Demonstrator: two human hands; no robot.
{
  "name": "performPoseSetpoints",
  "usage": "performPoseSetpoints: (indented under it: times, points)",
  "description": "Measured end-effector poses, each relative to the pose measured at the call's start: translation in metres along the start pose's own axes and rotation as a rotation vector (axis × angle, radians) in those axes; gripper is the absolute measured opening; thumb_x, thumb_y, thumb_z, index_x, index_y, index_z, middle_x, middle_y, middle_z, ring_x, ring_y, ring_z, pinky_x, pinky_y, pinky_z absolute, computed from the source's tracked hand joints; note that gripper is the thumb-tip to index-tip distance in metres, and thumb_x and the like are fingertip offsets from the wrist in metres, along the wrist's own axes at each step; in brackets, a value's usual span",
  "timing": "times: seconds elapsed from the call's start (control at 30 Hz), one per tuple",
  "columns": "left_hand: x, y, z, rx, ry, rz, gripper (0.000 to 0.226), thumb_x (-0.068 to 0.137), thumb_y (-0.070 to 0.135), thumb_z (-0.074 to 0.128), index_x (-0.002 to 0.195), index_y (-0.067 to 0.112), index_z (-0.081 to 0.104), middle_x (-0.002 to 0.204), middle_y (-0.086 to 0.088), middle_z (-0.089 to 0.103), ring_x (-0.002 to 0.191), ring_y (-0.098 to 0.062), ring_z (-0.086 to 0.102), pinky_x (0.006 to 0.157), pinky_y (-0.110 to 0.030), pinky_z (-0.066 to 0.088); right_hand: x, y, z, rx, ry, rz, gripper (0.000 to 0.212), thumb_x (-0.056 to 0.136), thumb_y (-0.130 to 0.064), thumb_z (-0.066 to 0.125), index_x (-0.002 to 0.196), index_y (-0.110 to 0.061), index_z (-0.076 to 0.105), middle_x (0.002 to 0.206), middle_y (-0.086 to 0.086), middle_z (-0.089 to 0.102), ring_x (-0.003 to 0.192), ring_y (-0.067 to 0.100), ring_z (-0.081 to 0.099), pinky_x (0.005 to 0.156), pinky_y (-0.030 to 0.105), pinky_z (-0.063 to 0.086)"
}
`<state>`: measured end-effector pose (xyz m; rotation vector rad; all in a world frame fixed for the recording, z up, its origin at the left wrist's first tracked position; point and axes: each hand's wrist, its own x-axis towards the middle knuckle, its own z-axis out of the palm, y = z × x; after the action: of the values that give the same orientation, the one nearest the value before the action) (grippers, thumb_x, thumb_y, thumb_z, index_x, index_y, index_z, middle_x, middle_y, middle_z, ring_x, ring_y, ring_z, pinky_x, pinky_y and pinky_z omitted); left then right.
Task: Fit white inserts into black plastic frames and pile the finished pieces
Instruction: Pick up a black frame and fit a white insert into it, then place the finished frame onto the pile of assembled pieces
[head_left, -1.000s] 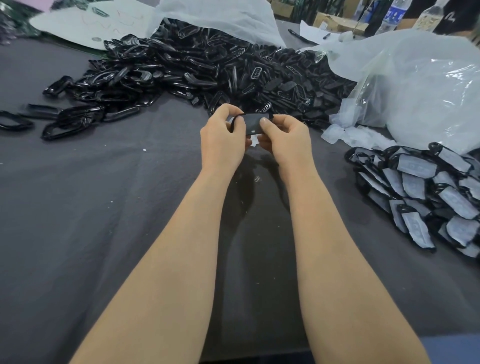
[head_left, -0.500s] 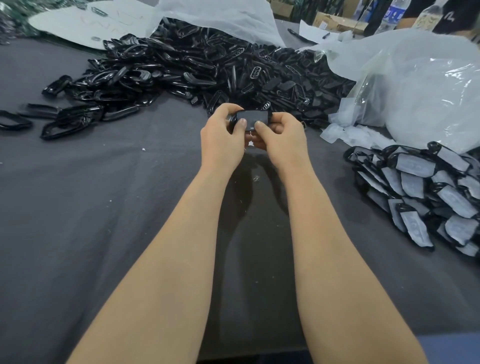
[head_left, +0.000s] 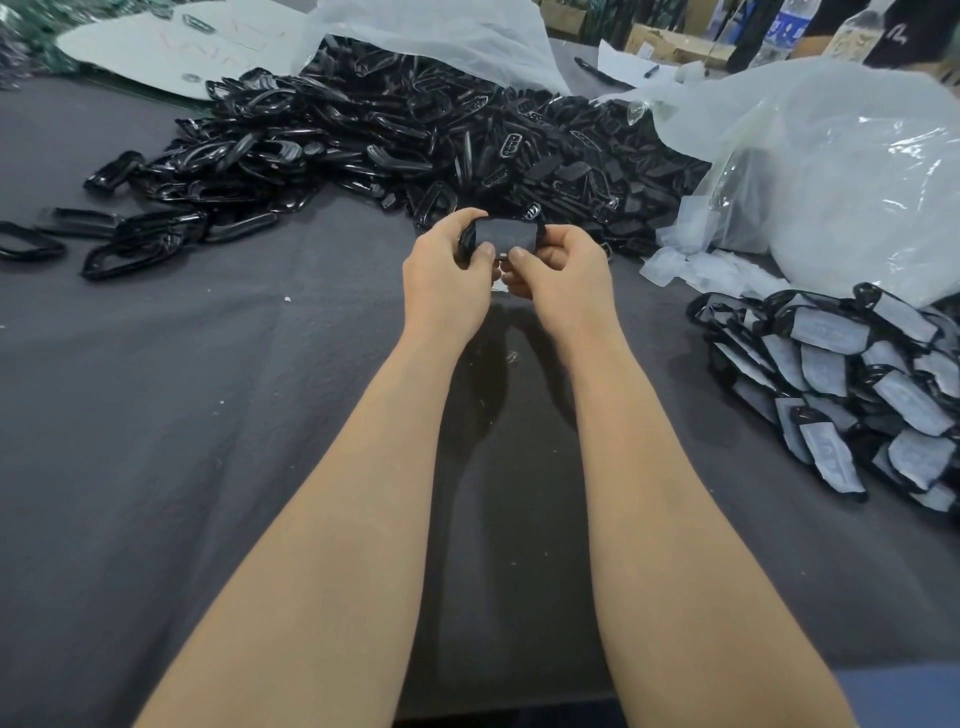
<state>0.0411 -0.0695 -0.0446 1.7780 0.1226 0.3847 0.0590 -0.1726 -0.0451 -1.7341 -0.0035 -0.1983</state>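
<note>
a black frame (head_left: 501, 236) with its pale insert is pinched between left hand (head_left: 447, 270) and right hand (head_left: 558, 270); the edges are best pressed evenly until seated.

A dark grey cloth (head_left: 182, 441) covers the desk. 1 crumpled plastic bag (head_left: 841, 171) bulges at far right, another bag (head_left: 441, 31) behind; a pale sheet (head_left: 156, 47) lies far left.
</note>
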Motion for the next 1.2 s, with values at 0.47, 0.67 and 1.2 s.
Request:
performPoseSetpoints:
  times: [0.47, 0.67, 1.2]
  points:
    - [0.001, -0.001, 0.0, -0.047, -0.062, -0.035, 0.038, 0.097, 0.003, 0.047, 0.129, 0.02, 0.057, 0.112, -0.004, 0.067, 0.091, -0.014, 0.068, 0.088, -0.031, 0.056, 0.002, 0.0, -0.004, -0.056, 0.06, 0.013, 0.011, 0.094, -0.009, 0.055, 0.104, -0.008, 0.061, 0.086, 0.006, 0.07, 0.073, 0.013, 0.069, 0.071, 0.027, 0.058]
    - [-0.003, 0.001, 0.001, 0.006, -0.053, 0.007, 0.034, 0.096, 0.015, 0.053, 0.13, 0.022, 0.057, 0.102, 0.0, 0.068, 0.091, -0.015, 0.067, 0.087, -0.033, 0.055, -0.001, -0.002, -0.006, -0.13, 0.084, -0.019, 0.023, 0.094, -0.01, 0.057, 0.078, -0.026, 0.052, 0.075, -0.002, 0.065, 0.066, 0.006, 0.064, 0.072, 0.025, 0.057]
    - [-0.007, 0.029, 0.019, -0.084, -0.054, -0.012, 0.016, 0.094, 0.012, 0.057, 0.099, 0.02, 0.045, 0.096, -0.009, 0.068, 0.089, -0.025, 0.068, 0.086, -0.045, 0.054, -0.006, -0.025, -0.027, -0.137, 0.254, -0.037, 0.006, 0.093, -0.01, 0.054, 0.095, -0.015, 0.056, 0.081, 0.0, 0.063, 0.067, 0.012, 0.066, 0.082, 0.04, 0.056]
